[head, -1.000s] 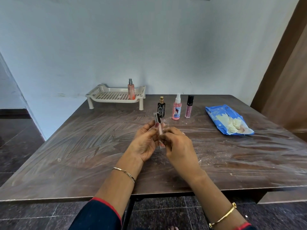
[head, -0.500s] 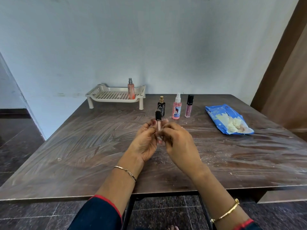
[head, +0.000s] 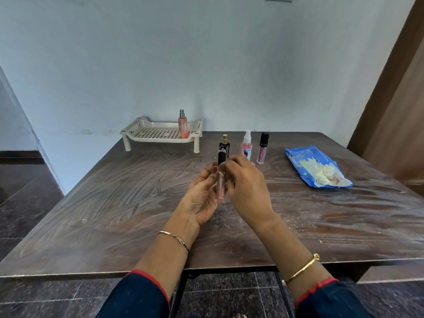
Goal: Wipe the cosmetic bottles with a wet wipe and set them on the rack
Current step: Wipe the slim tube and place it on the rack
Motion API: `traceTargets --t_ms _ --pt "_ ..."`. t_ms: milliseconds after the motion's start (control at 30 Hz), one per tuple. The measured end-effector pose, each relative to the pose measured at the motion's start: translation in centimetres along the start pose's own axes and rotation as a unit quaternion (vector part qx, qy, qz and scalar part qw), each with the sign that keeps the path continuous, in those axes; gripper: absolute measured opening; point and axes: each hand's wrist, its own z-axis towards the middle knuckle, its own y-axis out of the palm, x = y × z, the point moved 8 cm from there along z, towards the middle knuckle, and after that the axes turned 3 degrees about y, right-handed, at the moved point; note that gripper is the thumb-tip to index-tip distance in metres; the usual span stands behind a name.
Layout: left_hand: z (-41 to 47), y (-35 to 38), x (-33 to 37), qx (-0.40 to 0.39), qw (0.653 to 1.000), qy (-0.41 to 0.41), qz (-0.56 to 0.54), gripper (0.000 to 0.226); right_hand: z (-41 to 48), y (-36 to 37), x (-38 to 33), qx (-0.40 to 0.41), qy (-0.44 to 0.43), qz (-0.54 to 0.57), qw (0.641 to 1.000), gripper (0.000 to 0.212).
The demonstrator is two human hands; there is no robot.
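Well in front of the rack [head: 158, 140], the left hand [head: 202, 196] curls round an upright black-capped pink tube [head: 221, 182] while the right hand [head: 246, 187] pinches its upper part; one peach bottle [head: 182, 125] stands on the rack.

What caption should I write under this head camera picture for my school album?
Left hand and right hand hold a black-capped pink tube over the table; one bottle stands on the rack.

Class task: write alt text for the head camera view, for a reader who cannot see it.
The left hand and right hand hold a black-capped pink tube upright over a brown table. Behind stand three bottles, a white rack holding one peach spray bottle, and a blue wipe packet.
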Motion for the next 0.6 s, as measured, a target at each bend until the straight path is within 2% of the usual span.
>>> traceTargets --t_ms 233,467,600 --pt "0.0 -0.2 0.0 0.009 0.999 0.002 0.033 0.018 -1.2 0.6 0.5 -0.014 -0.001 0.004 1.000 0.019" --pt "-0.1 0.1 -0.3 -0.005 0.995 -0.011 0.097 0.020 -0.2 -0.6 1.7 0.057 0.069 0.064 0.994 0.017" --pt "0.0 -0.2 -0.2 0.012 0.996 -0.011 0.089 0.022 -0.4 -0.1 1.4 0.035 0.040 0.044 0.998 0.016"
